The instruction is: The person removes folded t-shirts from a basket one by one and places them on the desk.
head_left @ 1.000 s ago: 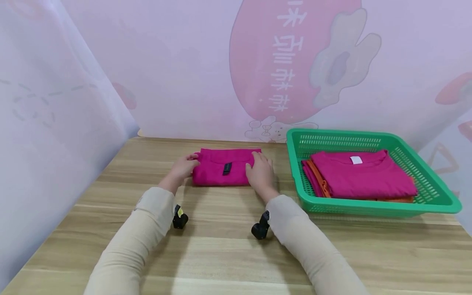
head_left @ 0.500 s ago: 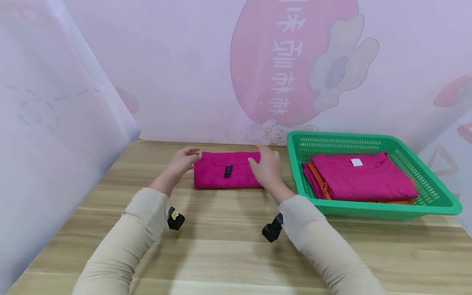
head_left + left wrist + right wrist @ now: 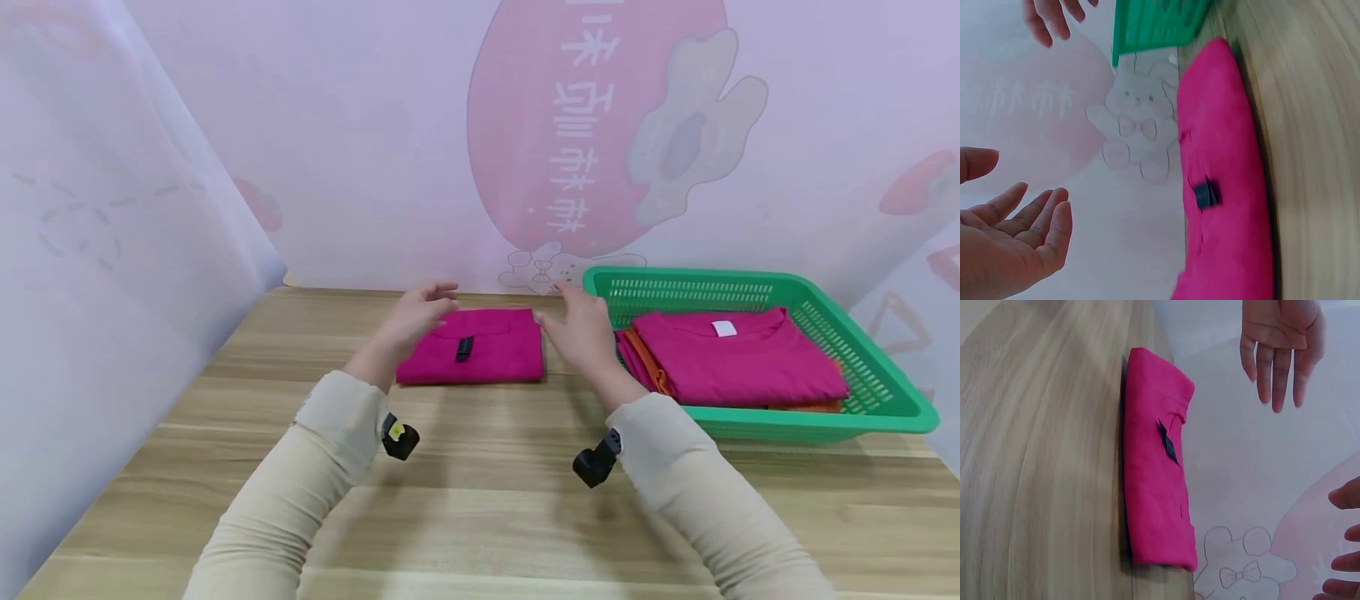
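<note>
A folded magenta T-shirt (image 3: 495, 354) with a small black label lies flat on the wooden table. My left hand (image 3: 412, 321) hovers over its left end with relaxed fingers, covering part of that end in the head view. Off its right edge, my right hand (image 3: 585, 329) is raised, thumb and fingers spread apart. Both wrist views show the shirt (image 3: 1225, 169) as a thick folded bundle lying apart from the fingers. In the left wrist view the left hand (image 3: 1016, 237) has its palm turned up and holds nothing; the right hand (image 3: 1347, 544) shows only partly in the right wrist view.
A green plastic basket (image 3: 772, 423) stands on the right of the table (image 3: 480, 508). Inside it lie a folded magenta shirt (image 3: 742, 358) with a white label and orange cloth (image 3: 648, 362) beneath. A printed curtain (image 3: 360, 150) rises directly behind the table.
Both hands have let go of the folded shirt and lifted. The right hand has moved right toward the basket; the left has moved right over the shirt's left end. The shirt stays put.
</note>
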### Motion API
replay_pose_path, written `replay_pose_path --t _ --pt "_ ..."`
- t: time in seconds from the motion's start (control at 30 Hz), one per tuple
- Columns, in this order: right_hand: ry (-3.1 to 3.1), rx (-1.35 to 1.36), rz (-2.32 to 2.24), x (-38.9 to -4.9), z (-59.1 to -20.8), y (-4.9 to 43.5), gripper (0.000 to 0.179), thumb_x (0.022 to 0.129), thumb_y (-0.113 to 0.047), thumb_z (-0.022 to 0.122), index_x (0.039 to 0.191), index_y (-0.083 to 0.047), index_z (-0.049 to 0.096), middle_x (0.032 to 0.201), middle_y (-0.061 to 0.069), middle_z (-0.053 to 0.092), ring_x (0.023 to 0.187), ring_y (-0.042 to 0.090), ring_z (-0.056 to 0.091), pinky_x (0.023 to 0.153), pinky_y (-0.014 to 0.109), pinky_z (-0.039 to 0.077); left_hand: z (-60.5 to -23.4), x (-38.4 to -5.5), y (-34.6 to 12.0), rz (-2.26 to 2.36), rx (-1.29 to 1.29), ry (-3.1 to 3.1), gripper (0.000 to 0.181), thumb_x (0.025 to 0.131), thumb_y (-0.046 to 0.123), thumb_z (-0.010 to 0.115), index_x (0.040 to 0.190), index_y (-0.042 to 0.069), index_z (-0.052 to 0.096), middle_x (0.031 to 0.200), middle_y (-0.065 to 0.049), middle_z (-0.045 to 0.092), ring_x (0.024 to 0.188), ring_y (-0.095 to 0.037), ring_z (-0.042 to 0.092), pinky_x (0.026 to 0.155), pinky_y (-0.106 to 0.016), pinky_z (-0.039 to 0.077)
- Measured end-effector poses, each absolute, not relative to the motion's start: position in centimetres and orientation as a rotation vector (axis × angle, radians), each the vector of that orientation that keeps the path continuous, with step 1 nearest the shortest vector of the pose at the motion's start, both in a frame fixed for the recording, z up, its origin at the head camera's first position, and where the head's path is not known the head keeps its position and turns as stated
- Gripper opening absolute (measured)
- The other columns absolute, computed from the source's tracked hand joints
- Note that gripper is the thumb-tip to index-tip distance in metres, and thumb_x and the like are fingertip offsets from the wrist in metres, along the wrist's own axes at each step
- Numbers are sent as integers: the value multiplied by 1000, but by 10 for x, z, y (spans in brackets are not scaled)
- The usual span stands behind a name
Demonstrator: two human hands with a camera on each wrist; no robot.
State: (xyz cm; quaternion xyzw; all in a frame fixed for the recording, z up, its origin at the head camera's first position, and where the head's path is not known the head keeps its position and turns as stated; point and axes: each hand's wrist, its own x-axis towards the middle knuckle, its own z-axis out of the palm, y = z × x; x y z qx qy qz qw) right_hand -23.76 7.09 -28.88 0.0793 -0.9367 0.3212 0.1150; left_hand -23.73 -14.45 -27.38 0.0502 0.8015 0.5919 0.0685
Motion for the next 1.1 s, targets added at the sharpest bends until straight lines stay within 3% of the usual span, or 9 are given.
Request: replay_pose_path --t 0.3,0.53,0.6,0.67,0.77,0.87,1.1 --pt "-2752 265 954 -236 -291 99 55 83 -27 56 130 -4 37 131 13 37 117 34 30 93 45 28 -267 -237 -109 1779 178 2391 40 89 15 44 128 7 38 125 -9 42 112 -22 40 91 -36 34" --pt "-2731 304 955 -239 -297 123 53 84 -22 56 128 1 37 128 20 38 118 36 30 93 47 28 -269 -240 -86 1844 260 2319 38 88 10 45 126 5 41 122 -10 44 111 -23 42 87 -35 37" --pt "-2739 291 971 -239 -297 131 52 85 -21 55 129 -1 36 113 23 49 104 37 43 84 46 36 -270 -242 -80 1858 269 2299 38 87 9 46 125 3 42 121 -11 45 109 -23 44 86 -36 38" --pt "-2747 284 991 -237 -297 141 52 85 -21 54 130 -1 35 105 24 50 95 37 46 80 47 38 -271 -243 -71 1865 283 2279 38 87 8 46 124 3 42 120 -12 46 106 -24 45 85 -36 39" --pt "-2768 250 1018 -234 -296 158 54 86 -22 53 131 -2 32 107 25 48 95 37 45 78 49 38 -273 -243 -57 1859 324 2248 37 87 8 47 123 4 44 118 -12 48 104 -23 46 85 -35 39" --pt "-2798 218 1023 -230 -297 177 57 86 -26 52 133 -2 29 129 23 33 113 40 33 86 53 32 -275 -242 -41 1835 355 2224 36 87 8 46 123 4 44 116 -11 49 105 -22 46 85 -34 39" --pt "-2818 144 1038 -225 -301 212 64 87 -41 44 135 -3 24 129 25 32 113 43 31 81 56 33 -280 -240 -13 1788 410 2185 38 87 9 46 125 2 41 117 -13 48 105 -21 46 84 -32 40"
